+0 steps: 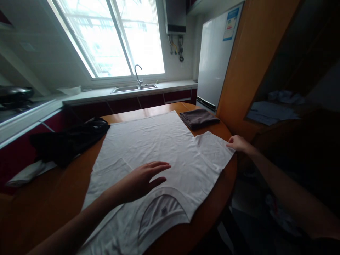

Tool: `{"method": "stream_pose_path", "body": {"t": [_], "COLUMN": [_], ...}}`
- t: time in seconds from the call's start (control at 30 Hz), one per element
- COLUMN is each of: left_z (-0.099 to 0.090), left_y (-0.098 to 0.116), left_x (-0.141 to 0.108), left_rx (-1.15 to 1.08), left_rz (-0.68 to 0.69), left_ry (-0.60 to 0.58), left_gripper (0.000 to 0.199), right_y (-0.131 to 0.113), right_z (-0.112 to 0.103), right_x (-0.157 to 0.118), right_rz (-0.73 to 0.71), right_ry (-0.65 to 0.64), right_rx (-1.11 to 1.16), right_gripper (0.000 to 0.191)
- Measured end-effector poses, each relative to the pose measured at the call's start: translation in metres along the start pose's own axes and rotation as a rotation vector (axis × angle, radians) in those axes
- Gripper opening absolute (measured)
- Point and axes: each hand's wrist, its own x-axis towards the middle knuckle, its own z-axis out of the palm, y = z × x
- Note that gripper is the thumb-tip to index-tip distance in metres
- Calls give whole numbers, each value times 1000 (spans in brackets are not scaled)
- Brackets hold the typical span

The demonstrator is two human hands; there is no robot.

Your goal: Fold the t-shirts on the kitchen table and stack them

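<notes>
White T-shirt [156,141] laid out on the wooden table [75,180], collar toward the wearer, bottom of frame cutting off its near left part. Left forearm covers some of the near left side; left hand [148,177] above the shirt front is loose, fingers extended, thumb apart, cannot tell if it touches fabric. Right hand [239,143] pinches the sleeve end at the table's right edge; fingertips partly hidden. Black bundle [71,138] at left too dark to make out, pale cloth [29,173] near it. Right side of the room mostly lost in shadow. Tabletop orange-brown, glossy at the far edge, folded dark cloth [199,118] lying just beside the shirt. Kitchen behind: overexposed window [106,39], pale counter [175,85], sink [122,88] with curved faucet [137,74], wall-mounted unit [175,16] with pipes, light refrigerator [215,60]. Blue-topped sticker [231,23] on the refrigerator, text unreadable; small neck label [164,210] inside the collar, also illegible.
</notes>
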Motion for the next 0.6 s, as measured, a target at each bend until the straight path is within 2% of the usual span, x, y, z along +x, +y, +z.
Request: {"method": "stream_pose_path", "body": {"t": [0.1,0.2,0.3,0.37,0.43,0.5,0.6], "left_z": [12,31,52,63,69,71,71], "left_y": [3,4,5,5,7,10,15], "left_x": [53,96,128,145,160,171,177], "left_rx": [-37,-68,-215,-416,-689,-961,-1241], "left_rz": [80,79,-18,-140,-278,-389,-442], "left_ry": [-12,41,107,120,120,120,143], "left_gripper": [36,30,23,20,21,25,36], "right_y": [-7,-10,-14,-23,-41,-68,-115], "right_z": [-1,-3,-6,-9,-14,-17,-14], "right_x": [-2,-3,-5,-8,-15,-30,-64], "right_rz": [14,30,36,30,-16,-123,-347], "right_ry": [-7,-23,-32,-16,33,93,107], "right_rx": [16,50,94,119,164,241,367], "right_gripper": [15,13,8,13,17,16,12]}}
